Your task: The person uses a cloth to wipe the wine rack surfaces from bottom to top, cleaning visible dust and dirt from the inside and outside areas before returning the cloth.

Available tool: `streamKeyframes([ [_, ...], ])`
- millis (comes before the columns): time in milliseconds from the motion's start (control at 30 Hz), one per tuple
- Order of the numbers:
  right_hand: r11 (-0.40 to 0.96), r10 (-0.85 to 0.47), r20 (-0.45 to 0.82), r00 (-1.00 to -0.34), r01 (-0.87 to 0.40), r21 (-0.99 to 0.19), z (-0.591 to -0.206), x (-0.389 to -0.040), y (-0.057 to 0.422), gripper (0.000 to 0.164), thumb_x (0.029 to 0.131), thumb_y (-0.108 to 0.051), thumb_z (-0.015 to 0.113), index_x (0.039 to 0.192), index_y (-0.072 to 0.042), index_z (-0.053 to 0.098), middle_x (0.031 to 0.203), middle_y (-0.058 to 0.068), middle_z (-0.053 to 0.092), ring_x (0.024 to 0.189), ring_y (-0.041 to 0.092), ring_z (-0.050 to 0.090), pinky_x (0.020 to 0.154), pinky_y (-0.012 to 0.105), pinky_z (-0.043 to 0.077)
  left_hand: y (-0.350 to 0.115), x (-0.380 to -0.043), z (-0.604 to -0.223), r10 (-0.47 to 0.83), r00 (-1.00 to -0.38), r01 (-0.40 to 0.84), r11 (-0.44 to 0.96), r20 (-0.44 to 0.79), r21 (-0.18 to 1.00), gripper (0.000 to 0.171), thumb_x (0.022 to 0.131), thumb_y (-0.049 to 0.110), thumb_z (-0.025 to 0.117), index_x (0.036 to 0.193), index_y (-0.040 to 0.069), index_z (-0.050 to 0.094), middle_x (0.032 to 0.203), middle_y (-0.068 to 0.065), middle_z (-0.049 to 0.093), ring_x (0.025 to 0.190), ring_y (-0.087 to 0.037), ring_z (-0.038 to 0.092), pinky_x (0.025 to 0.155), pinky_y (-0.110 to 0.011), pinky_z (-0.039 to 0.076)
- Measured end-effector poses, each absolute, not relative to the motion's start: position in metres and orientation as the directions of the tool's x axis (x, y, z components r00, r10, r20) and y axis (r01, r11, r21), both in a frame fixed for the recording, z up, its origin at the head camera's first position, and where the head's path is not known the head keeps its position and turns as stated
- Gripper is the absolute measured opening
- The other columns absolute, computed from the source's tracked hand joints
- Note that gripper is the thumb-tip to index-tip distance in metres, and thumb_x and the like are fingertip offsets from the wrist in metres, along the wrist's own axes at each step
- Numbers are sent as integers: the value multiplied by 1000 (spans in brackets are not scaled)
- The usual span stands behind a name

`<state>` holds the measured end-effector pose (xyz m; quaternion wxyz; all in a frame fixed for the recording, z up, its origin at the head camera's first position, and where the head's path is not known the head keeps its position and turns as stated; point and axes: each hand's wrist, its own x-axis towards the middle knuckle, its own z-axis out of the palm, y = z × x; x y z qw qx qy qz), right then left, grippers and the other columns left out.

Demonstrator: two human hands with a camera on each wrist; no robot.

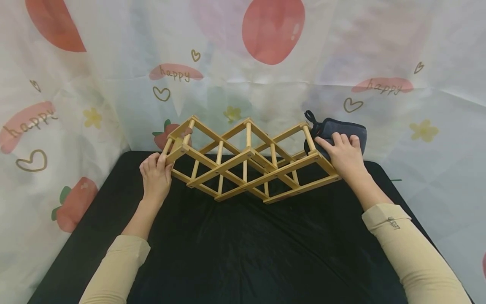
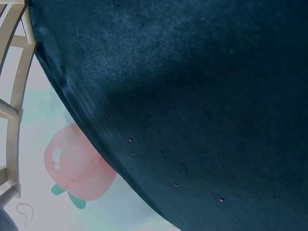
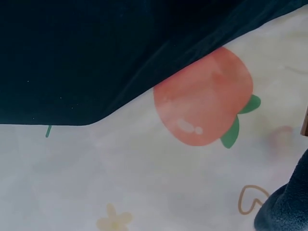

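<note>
From my head: my left hand grips the wooden rack at one end, above the table; my right hand curls over a dark pouch at its other end. Seemingly positioning both; that calls for steady bracing. Left wrist: rack edge, no fingers. Right wrist: pouch, fingers unseen.

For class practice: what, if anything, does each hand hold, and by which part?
The left hand grips the wooden rack by its left end; the right hand holds the looped dark cloth by its near side.

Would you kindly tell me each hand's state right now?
Left hand: holding the wooden rack by its left end.
Right hand: holding the dark pouch.
</note>
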<state>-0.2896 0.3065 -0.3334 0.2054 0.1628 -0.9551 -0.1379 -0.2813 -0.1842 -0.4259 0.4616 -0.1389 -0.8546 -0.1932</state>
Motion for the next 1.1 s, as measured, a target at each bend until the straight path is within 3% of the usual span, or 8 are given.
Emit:
streamKeyframes([
  [200,921,-345,342,-874,-246,301,-333,-288,304,53,80,12,55,125,-15,48,96,20,39,86,34,35,81,51,21,-186,-280,-427,66,-529,417,889,846,191,36,96,37,33,108,4,38,103,-19,37,91,-37,34,79,-52,27],
  [367,913,-365,358,-859,-254,320,-334,-289,305,57,77,13,58,126,-15,46,96,20,39,85,33,34,80,51,22,-185,-280,-427,56,-532,423,882,845,208,36,96,37,34,108,4,39,103,-19,37,92,-37,34,80,-52,27],
  [667,879,-460,478,-749,-307,364,-334,-293,305,53,86,14,42,130,-15,42,98,21,36,82,33,31,76,48,20,-184,-281,-426,38,-541,422,877,840,232,37,96,38,33,108,3,39,102,-19,37,91,-38,34,81,-53,27],
  [933,926,-336,389,-858,-224,305,-330,-289,301,42,88,8,44,122,-16,50,93,19,38,83,32,33,81,50,20,-184,-280,-425,39,-542,420,878,840,230,38,95,38,33,109,3,39,103,-20,37,91,-39,34,81,-53,27],
  [1100,933,-314,375,-872,-210,293,-331,-288,302,39,89,7,45,121,-15,51,94,20,40,86,33,35,83,51,21,-183,-281,-426,34,-545,418,877,838,236,37,96,38,33,108,3,39,103,-19,37,91,-39,34,81,-53,27],
])
